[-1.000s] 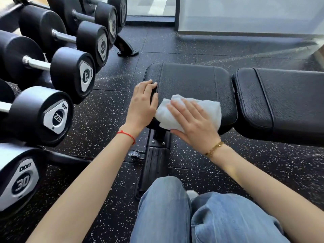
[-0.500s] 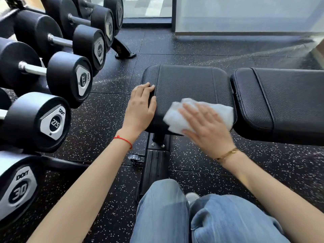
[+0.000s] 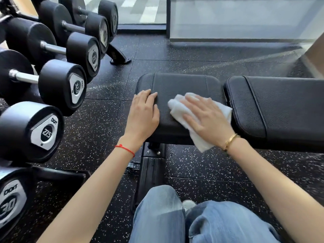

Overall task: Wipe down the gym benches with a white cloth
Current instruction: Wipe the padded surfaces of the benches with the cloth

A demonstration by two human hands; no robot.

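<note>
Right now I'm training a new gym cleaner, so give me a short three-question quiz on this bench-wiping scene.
1. True or false: the right hand presses the white cloth flat on the seat pad.
2. Which hand rests bare on the pad's end? A) left hand B) right hand C) neither
3. Fill in: the cloth's lower corner hangs over the pad's near ____.

Key
1. True.
2. A; its fingers lie on the pad, no cloth under them.
3. Edge.
</note>
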